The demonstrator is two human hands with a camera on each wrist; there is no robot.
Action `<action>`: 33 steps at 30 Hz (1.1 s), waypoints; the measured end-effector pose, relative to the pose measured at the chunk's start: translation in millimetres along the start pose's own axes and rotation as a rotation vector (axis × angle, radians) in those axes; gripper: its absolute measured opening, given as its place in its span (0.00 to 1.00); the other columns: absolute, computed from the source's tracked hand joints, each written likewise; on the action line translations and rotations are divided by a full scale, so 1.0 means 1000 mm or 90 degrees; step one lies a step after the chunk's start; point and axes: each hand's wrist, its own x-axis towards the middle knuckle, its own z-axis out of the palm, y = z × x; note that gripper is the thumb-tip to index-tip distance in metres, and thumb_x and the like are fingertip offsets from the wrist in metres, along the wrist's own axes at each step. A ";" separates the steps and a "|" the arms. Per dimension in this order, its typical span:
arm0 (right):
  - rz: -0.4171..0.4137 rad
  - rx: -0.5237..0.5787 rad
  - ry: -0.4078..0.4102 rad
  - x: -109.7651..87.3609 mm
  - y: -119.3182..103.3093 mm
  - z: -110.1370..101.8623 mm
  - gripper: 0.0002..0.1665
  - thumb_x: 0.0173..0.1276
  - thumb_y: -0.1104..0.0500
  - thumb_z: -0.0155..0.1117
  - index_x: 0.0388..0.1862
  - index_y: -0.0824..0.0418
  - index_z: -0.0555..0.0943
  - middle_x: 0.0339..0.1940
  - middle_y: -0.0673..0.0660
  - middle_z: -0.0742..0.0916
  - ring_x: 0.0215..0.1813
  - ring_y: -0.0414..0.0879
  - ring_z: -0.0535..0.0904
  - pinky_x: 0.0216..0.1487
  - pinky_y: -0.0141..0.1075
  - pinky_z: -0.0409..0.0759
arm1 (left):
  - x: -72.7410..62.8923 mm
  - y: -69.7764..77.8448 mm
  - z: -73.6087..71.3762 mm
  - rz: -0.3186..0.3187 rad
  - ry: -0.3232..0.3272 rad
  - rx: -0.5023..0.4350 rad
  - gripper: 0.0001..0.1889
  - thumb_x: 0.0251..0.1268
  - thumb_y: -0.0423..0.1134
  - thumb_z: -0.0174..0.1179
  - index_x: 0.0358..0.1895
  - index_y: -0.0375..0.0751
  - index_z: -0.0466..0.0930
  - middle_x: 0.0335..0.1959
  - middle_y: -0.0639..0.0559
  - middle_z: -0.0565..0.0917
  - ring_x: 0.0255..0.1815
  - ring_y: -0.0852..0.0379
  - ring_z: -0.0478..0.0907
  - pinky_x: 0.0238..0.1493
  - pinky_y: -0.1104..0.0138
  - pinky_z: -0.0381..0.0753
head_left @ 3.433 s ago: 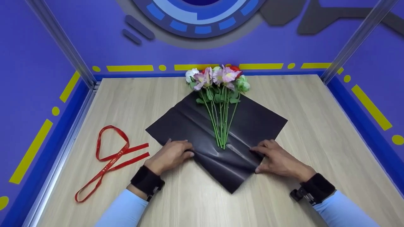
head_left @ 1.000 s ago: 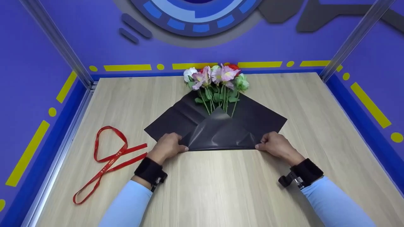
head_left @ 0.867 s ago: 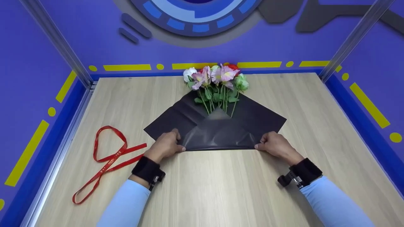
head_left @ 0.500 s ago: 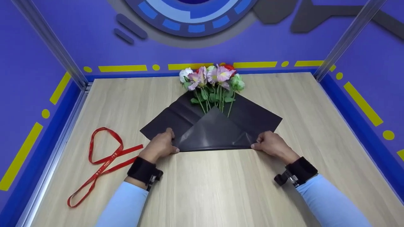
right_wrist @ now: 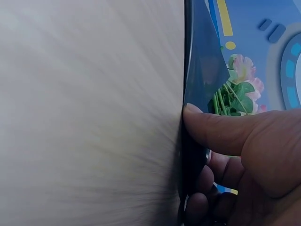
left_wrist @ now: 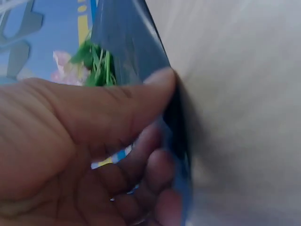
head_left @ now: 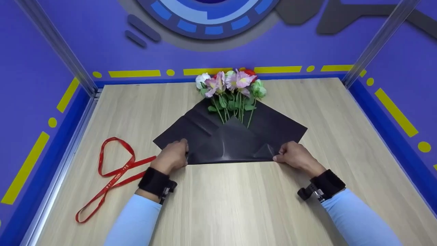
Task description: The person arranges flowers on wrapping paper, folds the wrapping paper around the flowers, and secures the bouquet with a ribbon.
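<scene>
A sheet of black wrapping paper [head_left: 273, 126] lies on the table, its near corner folded up over the flower stems. The bunch of flowers [head_left: 235, 85], with pink, white, red and pale green heads, lies on the paper, heads toward the back wall; the lower stems are hidden under the folded flap [head_left: 232, 140]. My left hand [head_left: 172, 155] pinches the left end of the fold, thumb along the edge in the left wrist view. At the right end of the same fold, my right hand [head_left: 297, 157] pinches the paper between thumb and curled fingers.
A red ribbon [head_left: 117, 176] lies in loose loops left of the left hand, one end close to the wrist. Blue panels [head_left: 218, 54] with yellow marks stand behind and at both sides of the wooden table [head_left: 232, 205].
The paper's near corner, earlier pointing toward me, has been folded up over the stems. My left hand has since slid left along the fold; the right hand stays at its right end.
</scene>
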 end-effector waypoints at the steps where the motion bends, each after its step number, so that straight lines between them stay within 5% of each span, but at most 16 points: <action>1: 0.002 0.001 -0.001 0.000 0.001 0.000 0.17 0.63 0.53 0.75 0.22 0.55 0.76 0.20 0.47 0.75 0.24 0.43 0.71 0.28 0.36 0.68 | 0.000 0.007 0.002 0.020 0.002 0.037 0.15 0.60 0.26 0.65 0.50 0.36 0.77 0.47 0.36 0.82 0.50 0.36 0.78 0.50 0.46 0.81; 6: 0.008 0.001 -0.001 -0.001 0.003 -0.001 0.17 0.62 0.53 0.76 0.22 0.55 0.77 0.21 0.47 0.77 0.25 0.43 0.72 0.29 0.37 0.69 | -0.001 0.051 0.009 0.146 -0.020 0.146 0.15 0.61 0.25 0.62 0.52 0.38 0.80 0.51 0.37 0.80 0.54 0.36 0.75 0.51 0.45 0.80; 10: 0.015 0.011 -0.001 -0.001 0.003 -0.001 0.17 0.62 0.53 0.76 0.22 0.55 0.77 0.21 0.47 0.77 0.25 0.43 0.72 0.29 0.36 0.70 | 0.009 0.082 0.014 0.228 -0.042 0.102 0.09 0.63 0.31 0.65 0.45 0.45 0.82 0.46 0.48 0.82 0.49 0.46 0.77 0.51 0.53 0.79; 13: 0.014 0.012 0.000 0.000 0.002 0.000 0.17 0.61 0.53 0.77 0.21 0.55 0.78 0.20 0.47 0.77 0.25 0.43 0.72 0.29 0.36 0.70 | 0.024 0.094 0.023 0.253 -0.040 0.056 0.05 0.68 0.40 0.66 0.41 0.46 0.81 0.40 0.52 0.82 0.45 0.50 0.79 0.48 0.57 0.80; 16: 0.002 0.010 -0.004 0.001 0.002 0.001 0.17 0.62 0.52 0.77 0.21 0.55 0.78 0.21 0.47 0.78 0.25 0.42 0.72 0.28 0.36 0.70 | 0.037 0.096 0.033 0.221 -0.038 0.039 0.12 0.73 0.49 0.64 0.39 0.45 0.79 0.36 0.52 0.82 0.43 0.50 0.82 0.49 0.56 0.81; 21: -0.006 0.007 -0.005 0.001 0.001 0.000 0.16 0.62 0.53 0.76 0.22 0.56 0.78 0.21 0.47 0.78 0.25 0.43 0.72 0.29 0.36 0.69 | 0.047 0.090 0.042 0.137 -0.033 0.035 0.17 0.69 0.56 0.67 0.34 0.47 0.78 0.32 0.52 0.82 0.44 0.48 0.83 0.64 0.47 0.77; 29: -0.002 -0.019 0.000 0.000 0.001 -0.001 0.16 0.64 0.51 0.75 0.26 0.56 0.79 0.23 0.49 0.79 0.26 0.44 0.74 0.30 0.38 0.71 | 0.050 0.092 0.042 0.094 -0.040 0.036 0.19 0.63 0.56 0.72 0.40 0.44 0.82 0.39 0.48 0.87 0.49 0.45 0.84 0.55 0.53 0.82; 33: -0.067 -0.127 0.126 -0.008 -0.010 0.010 0.19 0.57 0.54 0.79 0.38 0.62 0.79 0.34 0.59 0.82 0.38 0.57 0.79 0.41 0.51 0.75 | 0.050 0.093 0.042 0.085 -0.048 0.033 0.22 0.63 0.57 0.72 0.47 0.43 0.84 0.43 0.47 0.87 0.52 0.45 0.84 0.58 0.54 0.81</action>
